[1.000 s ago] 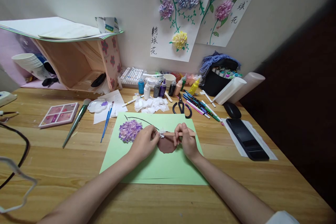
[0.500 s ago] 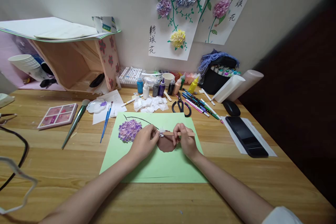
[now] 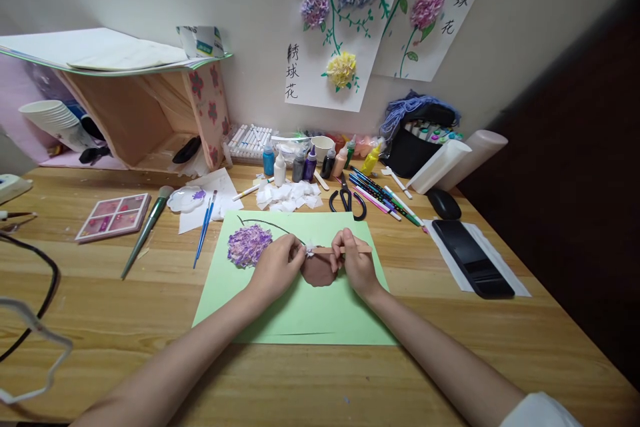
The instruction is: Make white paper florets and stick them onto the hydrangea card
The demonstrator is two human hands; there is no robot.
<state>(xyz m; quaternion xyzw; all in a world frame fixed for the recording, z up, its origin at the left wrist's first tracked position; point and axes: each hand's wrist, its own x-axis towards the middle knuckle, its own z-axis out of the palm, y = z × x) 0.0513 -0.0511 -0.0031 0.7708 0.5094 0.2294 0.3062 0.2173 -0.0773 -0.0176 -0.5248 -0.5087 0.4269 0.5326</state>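
Observation:
A green sheet of paper [image 3: 300,320] lies before me, with a purple paper flower [image 3: 249,245] at its upper left and a drawn dark stem. Right of the flower is a flat, roundish brown piece [image 3: 319,272]. My right hand [image 3: 354,261] is closed around a flat wooden stick [image 3: 324,251], whose left end reaches a small white scrap [image 3: 310,248] at the brown piece's upper edge. My left hand [image 3: 280,265] rests on the sheet beside the flower, thumb and forefinger pinched at that scrap. How firmly they grip it is too small to tell.
Crumpled white paper scraps [image 3: 290,196], scissors [image 3: 345,199], paint bottles [image 3: 310,165] and pencils [image 3: 383,195] lie behind the sheet. Brushes [image 3: 204,230] and a pink palette [image 3: 114,216] are at left. A black phone [image 3: 473,259] and a mouse [image 3: 444,204] sit at right.
The whole view has shifted slightly. Both hands keep nearly the same place over the brown piece, and the stick's left end stays at the white scrap.

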